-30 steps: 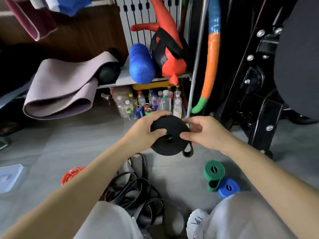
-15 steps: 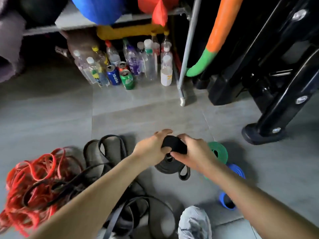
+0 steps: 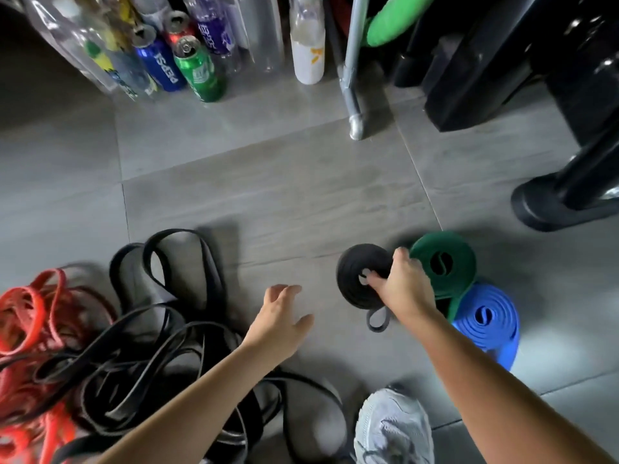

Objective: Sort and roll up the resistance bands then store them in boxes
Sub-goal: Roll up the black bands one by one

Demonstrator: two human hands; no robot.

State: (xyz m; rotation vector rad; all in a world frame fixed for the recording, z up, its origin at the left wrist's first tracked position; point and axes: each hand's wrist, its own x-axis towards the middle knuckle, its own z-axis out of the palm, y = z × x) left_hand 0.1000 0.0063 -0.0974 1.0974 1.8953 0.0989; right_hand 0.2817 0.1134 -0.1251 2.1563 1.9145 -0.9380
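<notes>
My right hand [image 3: 403, 284] grips a rolled black resistance band [image 3: 356, 279] low over the grey floor, thumb at the roll's centre, a loose end looping out below. Right beside it lie a rolled green band [image 3: 445, 262] and a rolled blue band [image 3: 485, 321], touching each other. My left hand [image 3: 279, 321] hovers open over the floor, holding nothing. To its left sits a tangle of loose black bands [image 3: 160, 329] and, at the far left edge, a heap of red-orange bands [image 3: 30, 316]. No box is in view.
Several bottles and cans [image 3: 187, 58] stand at the back, by a grey rack leg [image 3: 353, 95]. Black machine feet [image 3: 562, 202] stand at the right. My grey shoe [image 3: 392, 426] is at the bottom, near the black tangle.
My left hand has let go of the black roll and moved left. My right hand has carried the roll down beside the green roll. The view has tilted toward the floor.
</notes>
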